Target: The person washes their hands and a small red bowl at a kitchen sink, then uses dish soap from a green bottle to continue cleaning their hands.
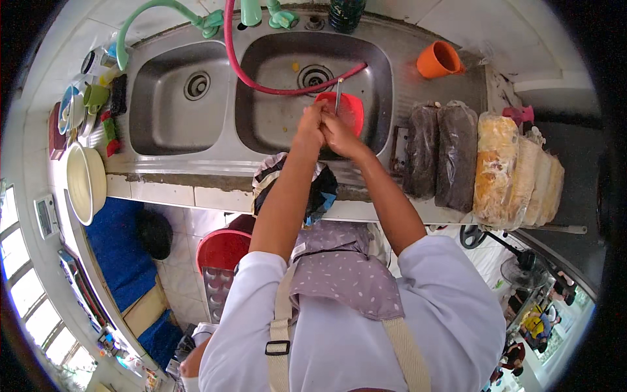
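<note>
My left hand (313,123) and my right hand (338,133) are pressed together over the right sink basin (274,127), fingers closed. A thin metal utensil (338,95) sticks up at the fingers of my right hand; its lower end is hidden, and I cannot tell its kind. What my left hand holds, if anything, is covered by the hands. Just beyond them, a red plastic bowl (353,112) with squared sides sits in the basin, partly hidden by my hands. A pink hose (261,85) curves across the same basin above the bowl, its end near the drain.
Bagged loaves (456,157) line the counter at right, below an orange mug (439,60). A second basin (176,117), a green mug (96,96) and a cream tub (85,183) are at left. A dark cloth (313,189) hangs over the front edge. Green taps (282,16) stand behind.
</note>
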The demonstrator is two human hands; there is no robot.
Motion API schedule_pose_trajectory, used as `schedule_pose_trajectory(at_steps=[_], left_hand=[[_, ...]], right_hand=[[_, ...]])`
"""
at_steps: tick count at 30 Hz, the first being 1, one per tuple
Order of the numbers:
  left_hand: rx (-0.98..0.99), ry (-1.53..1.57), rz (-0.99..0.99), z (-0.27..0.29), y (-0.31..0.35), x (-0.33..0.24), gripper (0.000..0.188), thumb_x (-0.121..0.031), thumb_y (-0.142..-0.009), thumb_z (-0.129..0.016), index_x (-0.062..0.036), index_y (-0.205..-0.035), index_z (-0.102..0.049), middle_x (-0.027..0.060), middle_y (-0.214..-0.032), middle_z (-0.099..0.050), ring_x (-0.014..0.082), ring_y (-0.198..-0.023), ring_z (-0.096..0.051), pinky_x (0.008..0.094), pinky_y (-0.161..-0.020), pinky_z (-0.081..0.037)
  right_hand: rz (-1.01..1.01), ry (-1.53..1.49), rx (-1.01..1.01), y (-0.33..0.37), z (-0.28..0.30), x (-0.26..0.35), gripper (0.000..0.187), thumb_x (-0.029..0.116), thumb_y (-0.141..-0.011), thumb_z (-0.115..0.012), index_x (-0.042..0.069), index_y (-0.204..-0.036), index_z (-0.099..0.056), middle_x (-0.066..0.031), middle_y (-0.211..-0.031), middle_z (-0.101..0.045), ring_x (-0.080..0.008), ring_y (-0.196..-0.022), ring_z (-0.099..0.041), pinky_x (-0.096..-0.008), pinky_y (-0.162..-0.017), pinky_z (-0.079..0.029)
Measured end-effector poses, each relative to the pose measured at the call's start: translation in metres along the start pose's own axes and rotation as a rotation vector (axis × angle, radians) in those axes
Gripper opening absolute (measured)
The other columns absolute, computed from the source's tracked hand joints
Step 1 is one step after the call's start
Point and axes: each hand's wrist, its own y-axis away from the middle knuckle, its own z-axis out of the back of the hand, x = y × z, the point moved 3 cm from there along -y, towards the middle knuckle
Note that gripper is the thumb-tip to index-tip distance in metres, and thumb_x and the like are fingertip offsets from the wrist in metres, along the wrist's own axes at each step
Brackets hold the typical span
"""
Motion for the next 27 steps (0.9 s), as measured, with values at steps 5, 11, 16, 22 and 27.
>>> schedule_pose_trajectory(at_steps=[5, 11, 16, 22, 27], left_hand=[[-0.173, 0.179, -0.081, 0.014, 0.000, 0.003, 0.017, -0.019, -0.089, -0.048, -0.0092, -0.075, -0.051, 0.0044, -0.069, -0.054, 0.0188, -0.063, -0.052, 0.0305, -0.060, -0.044], [-0.196, 0.086, -0.139, 0.043, 0.020, -0.026, 0.026, -0.028, -0.093, -0.039, -0.0074, -0.100, -0.054, 0.0051, -0.094, -0.061, 0.0215, -0.089, -0.059, 0.0359, -0.080, -0.047], [-0.122, 0.081, -0.075, 0.039, 0.025, -0.013, 0.042, -0.036, -0.094, -0.029, -0.0039, -0.108, -0.053, 0.0102, -0.113, -0.058, 0.0269, -0.107, -0.053, 0.0396, -0.097, -0.040], [0.567, 0.612, -0.111, 0.056, -0.001, -0.025, 0.058, -0.046, -0.094, -0.028, 0.0014, -0.115, -0.054, 0.0202, -0.116, -0.055, 0.0322, -0.109, -0.052, 0.0405, -0.101, -0.035], [-0.210, -0.279, -0.692, -0.015, 0.069, -0.025, 0.066, -0.052, -0.092, -0.033, 0.0037, -0.123, -0.049, 0.0170, -0.119, -0.055, 0.0262, -0.107, -0.053, 0.0353, -0.090, -0.041]], right_hand=[[-0.417, 0.282, 0.094, -0.004, 0.018, 0.019, 0.019, 0.011, -0.081, -0.051, -0.001, -0.090, -0.062, -0.0240, -0.087, -0.061, -0.0371, -0.085, -0.061, -0.0430, -0.073, -0.047], [-0.694, 0.598, 0.047, 0.027, 0.027, -0.089, 0.023, 0.019, -0.080, -0.054, 0.000, -0.089, -0.063, -0.0224, -0.085, -0.063, -0.0382, -0.082, -0.061, -0.0464, -0.074, -0.048], [-1.360, -0.790, 0.042, 0.035, 0.005, -0.108, 0.028, 0.023, -0.086, -0.052, -0.001, -0.096, -0.062, -0.0163, -0.094, -0.065, -0.0278, -0.089, -0.064, -0.0398, -0.080, -0.050], [-0.581, -1.127, 0.005, -0.034, -0.032, 0.049, 0.037, 0.027, -0.094, -0.043, -0.004, -0.108, -0.058, -0.0136, -0.110, -0.062, -0.0211, -0.101, -0.059, -0.0303, -0.090, -0.044], [-0.438, -0.740, -0.235, -0.031, -0.024, 0.037, 0.047, 0.036, -0.095, -0.039, -0.003, -0.118, -0.054, -0.0139, -0.124, -0.053, -0.0209, -0.115, -0.049, -0.0316, -0.101, -0.032]])
